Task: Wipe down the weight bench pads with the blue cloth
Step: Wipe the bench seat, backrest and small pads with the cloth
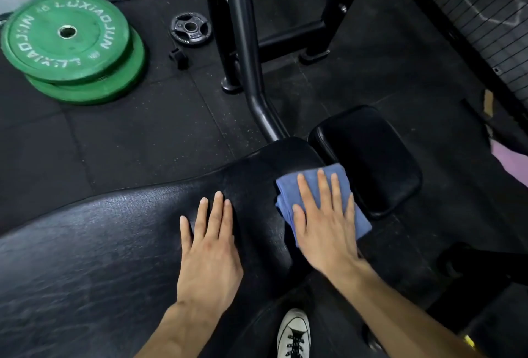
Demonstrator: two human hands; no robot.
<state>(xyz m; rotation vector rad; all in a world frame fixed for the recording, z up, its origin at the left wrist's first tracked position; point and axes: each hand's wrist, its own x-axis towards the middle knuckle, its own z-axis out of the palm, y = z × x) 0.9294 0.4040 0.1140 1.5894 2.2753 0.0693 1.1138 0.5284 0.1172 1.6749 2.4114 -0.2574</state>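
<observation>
Head view: right hand (323, 232), grip flat and wide, presses the blue cloth (288, 189) onto the long pad (114, 243); left hand (208, 254) rests splayed beside it.

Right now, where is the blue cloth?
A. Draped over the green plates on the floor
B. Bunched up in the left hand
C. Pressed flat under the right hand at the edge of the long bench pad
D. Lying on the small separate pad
C: the right hand lies spread flat on the blue cloth at the long bench pad's edge, while the left hand rests bare on the pad.
</observation>
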